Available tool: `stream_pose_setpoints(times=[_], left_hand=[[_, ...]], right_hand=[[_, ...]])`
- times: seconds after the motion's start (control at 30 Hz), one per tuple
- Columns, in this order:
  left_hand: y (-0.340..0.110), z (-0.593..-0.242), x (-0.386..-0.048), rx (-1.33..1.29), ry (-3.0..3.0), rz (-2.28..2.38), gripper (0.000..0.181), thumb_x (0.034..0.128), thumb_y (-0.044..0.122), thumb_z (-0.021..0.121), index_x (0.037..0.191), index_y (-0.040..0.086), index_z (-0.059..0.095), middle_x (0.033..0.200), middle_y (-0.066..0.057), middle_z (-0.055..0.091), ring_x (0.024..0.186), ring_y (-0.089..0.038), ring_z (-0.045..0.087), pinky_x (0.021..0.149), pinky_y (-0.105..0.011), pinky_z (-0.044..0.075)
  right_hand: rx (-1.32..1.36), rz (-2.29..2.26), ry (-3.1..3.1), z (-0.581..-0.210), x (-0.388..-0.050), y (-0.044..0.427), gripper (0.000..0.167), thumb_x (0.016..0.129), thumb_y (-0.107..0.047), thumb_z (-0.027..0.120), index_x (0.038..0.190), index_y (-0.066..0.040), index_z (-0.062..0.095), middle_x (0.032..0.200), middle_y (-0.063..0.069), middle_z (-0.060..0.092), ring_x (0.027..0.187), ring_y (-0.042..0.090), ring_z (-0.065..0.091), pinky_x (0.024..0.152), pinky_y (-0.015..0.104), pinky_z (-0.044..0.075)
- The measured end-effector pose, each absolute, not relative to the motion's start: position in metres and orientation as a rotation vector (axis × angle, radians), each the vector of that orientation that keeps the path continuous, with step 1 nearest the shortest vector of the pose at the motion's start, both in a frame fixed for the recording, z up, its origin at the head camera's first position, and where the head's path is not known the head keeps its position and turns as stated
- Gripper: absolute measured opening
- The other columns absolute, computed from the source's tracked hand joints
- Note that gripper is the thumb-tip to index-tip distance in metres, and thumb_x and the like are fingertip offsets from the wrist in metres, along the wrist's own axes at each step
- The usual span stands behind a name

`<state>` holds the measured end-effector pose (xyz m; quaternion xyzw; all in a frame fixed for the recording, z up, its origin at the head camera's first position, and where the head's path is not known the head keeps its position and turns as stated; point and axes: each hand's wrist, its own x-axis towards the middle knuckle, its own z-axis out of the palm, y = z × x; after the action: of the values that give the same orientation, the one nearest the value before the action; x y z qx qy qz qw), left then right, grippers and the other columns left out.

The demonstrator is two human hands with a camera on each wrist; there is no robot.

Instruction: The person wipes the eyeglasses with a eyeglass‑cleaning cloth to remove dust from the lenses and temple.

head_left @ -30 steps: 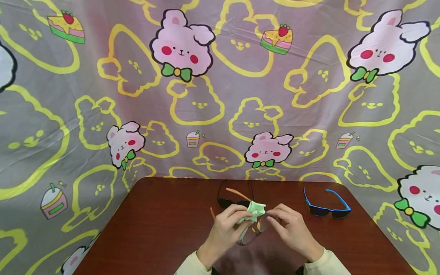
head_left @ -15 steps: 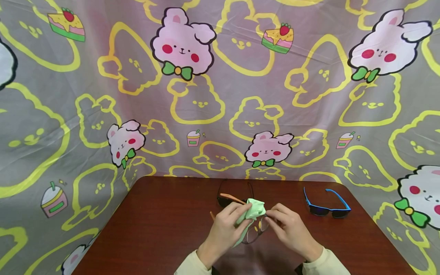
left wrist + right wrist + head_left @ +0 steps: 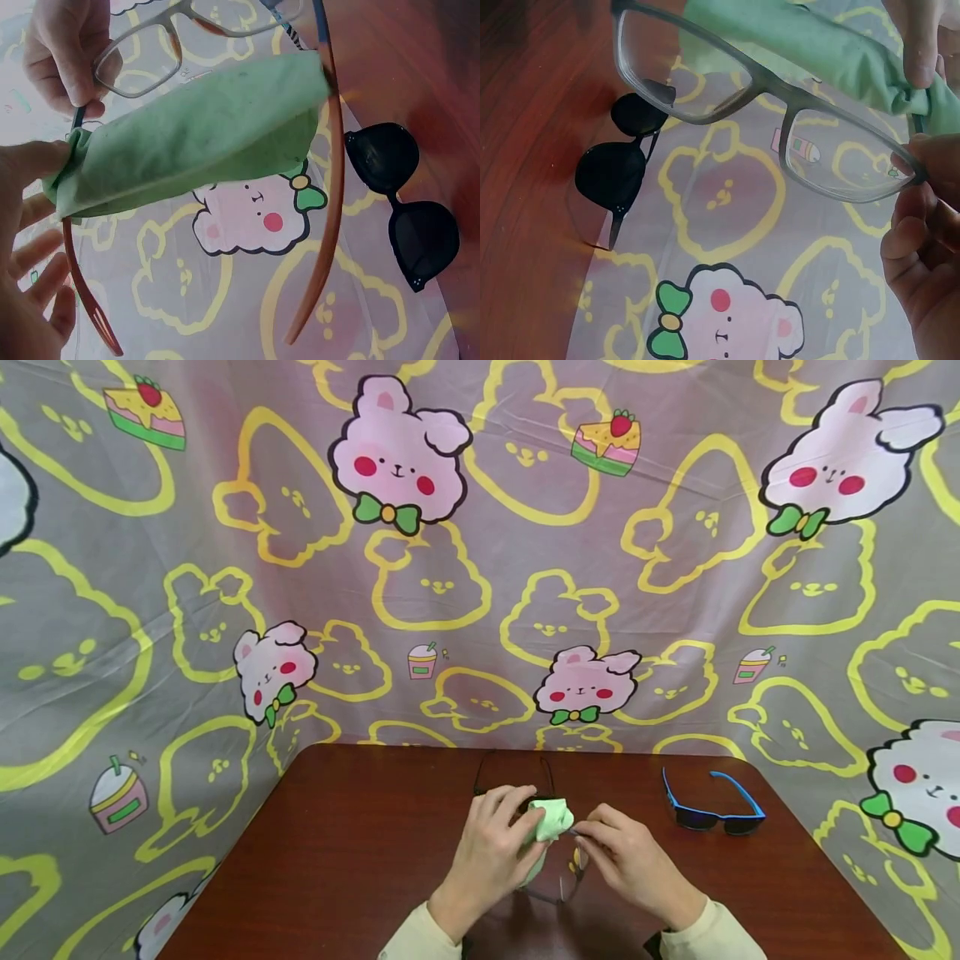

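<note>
My left hand [image 3: 491, 852] pinches a light green cleaning cloth [image 3: 202, 135] around one temple of a pair of eyeglasses [image 3: 769, 86]. Its other fingers are spread loosely in the left wrist view. The eyeglasses have a grey frame, clear lenses and orange-brown temples [image 3: 322, 247]. My right hand [image 3: 633, 860] grips the frame's corner by the hinge between thumb and fingers. Both hands hold the eyeglasses above the table, temples pointing away from me. The cloth drapes across toward the other temple. In the head view, the left hand and cloth hide much of the eyeglasses.
Black sunglasses [image 3: 384, 154] lie on the brown table [image 3: 345, 843] just beyond my left hand, partly covered by it in the head view. Blue-framed sunglasses [image 3: 716, 820] rest at the right. A patterned curtain [image 3: 480, 568] surrounds the table's back and sides.
My left hand and the cloth have slid slightly left along the temple, and the orange-brown temple is now hidden in the head view. My right hand keeps its grip, shifting slightly left.
</note>
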<state>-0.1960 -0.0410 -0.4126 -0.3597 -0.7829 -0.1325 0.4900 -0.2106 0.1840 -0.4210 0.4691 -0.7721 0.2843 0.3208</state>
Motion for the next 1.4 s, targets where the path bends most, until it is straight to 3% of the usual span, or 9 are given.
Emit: stream_pose_setpoints(times=[0.13, 0.47, 0.67, 1.07, 1.4], left_hand=[[-0.0423, -0.4129, -0.1976, -0.938, -1.921, -0.269, 0.031, 0.0700, 0.022, 0.080, 0.098, 0.013, 0.068, 0.113, -0.001, 0.064, 0.105, -0.019, 0.057, 0.084, -0.034, 0.044], [-0.0438, -0.4161, -0.1982, -1.017, -1.975, -0.256, 0.028, 0.0802, 0.023, 0.075, 0.108, 0.020, 0.069, 0.102, 0.003, 0.062, 0.096, -0.013, 0.056, 0.082, -0.029, 0.044], [-0.0445, -0.4176, -0.1989, -1.043, -1.996, -0.220, 0.029, 0.0782, 0.020, 0.078, 0.106, 0.020, 0.070, 0.104, 0.004, 0.063, 0.096, -0.011, 0.056, 0.083, -0.027, 0.043], [-0.0414, -0.4193, -0.1985, -1.068, -2.039, -0.206, 0.021, 0.0819, 0.019, 0.075, 0.102, 0.022, 0.072, 0.094, 0.008, 0.063, 0.089, -0.009, 0.057, 0.077, -0.025, 0.044], [-0.0380, -0.4191, -0.2010, -1.111, -2.022, -0.238, 0.019, 0.0785, 0.013, 0.077, 0.097, 0.018, 0.072, 0.096, 0.008, 0.066, 0.090, -0.008, 0.059, 0.080, -0.022, 0.044]], right_hand=[[1.255, 0.750, -2.044, -0.4197, -0.2101, 0.1846, 0.021, 0.098, -0.023, 0.050, 0.096, -0.011, 0.067, 0.088, -0.005, 0.054, 0.068, 0.000, 0.047, 0.060, 0.010, 0.040], [1.264, 0.778, -2.078, -0.4183, -0.2082, 0.1851, 0.016, 0.097, -0.020, 0.053, 0.095, -0.013, 0.067, 0.088, -0.007, 0.054, 0.068, -0.002, 0.048, 0.059, 0.009, 0.040], [1.279, 0.794, -2.087, -0.4182, -0.2078, 0.1843, 0.008, 0.092, -0.010, 0.062, 0.096, -0.013, 0.067, 0.088, -0.007, 0.054, 0.067, -0.002, 0.047, 0.059, 0.009, 0.040], [1.305, 0.833, -2.077, -0.4225, -0.2087, 0.1828, 0.025, 0.080, 0.004, 0.070, 0.097, -0.013, 0.067, 0.090, -0.010, 0.053, 0.069, -0.004, 0.048, 0.059, 0.007, 0.039], [1.313, 0.843, -2.097, -0.4210, -0.2074, 0.1827, 0.013, 0.087, -0.004, 0.066, 0.096, -0.012, 0.067, 0.089, -0.008, 0.054, 0.070, -0.002, 0.049, 0.060, 0.008, 0.041]])
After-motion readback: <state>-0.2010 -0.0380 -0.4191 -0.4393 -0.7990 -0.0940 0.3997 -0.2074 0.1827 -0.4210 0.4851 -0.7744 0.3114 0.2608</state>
